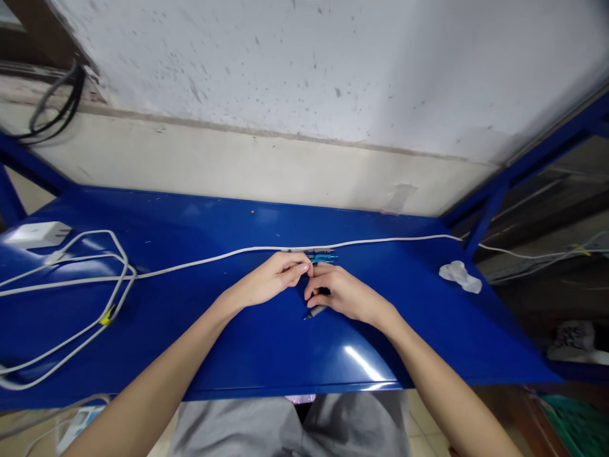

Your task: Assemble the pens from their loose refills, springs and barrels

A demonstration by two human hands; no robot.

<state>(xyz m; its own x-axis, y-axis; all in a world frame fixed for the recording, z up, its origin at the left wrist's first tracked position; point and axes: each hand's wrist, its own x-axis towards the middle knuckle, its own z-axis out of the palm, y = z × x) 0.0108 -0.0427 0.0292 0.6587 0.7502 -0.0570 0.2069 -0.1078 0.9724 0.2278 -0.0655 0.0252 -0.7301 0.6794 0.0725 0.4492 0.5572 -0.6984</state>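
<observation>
My left hand [280, 277] and my right hand [346, 293] meet over the middle of a blue metal table [266, 349]. Their fingertips come together in a pinch, and whatever is between them is too small or hidden to name. Right behind the fingers lie several slim pens [324, 258], side by side, one of them light blue; my hands partly cover them. Below my right thumb a pen with a grey barrel and a dark tip [314, 311] sticks out, pointing to the lower left. Whether it rests on the table or touches the hand I cannot tell.
A white cable [204, 260] runs across the table behind the pens and loops at the left, near a white power adapter [40, 234]. Crumpled white tissue [459, 276] lies at the right. A wall [266, 168] stands behind; blue frame bars [485, 219] rise at the side.
</observation>
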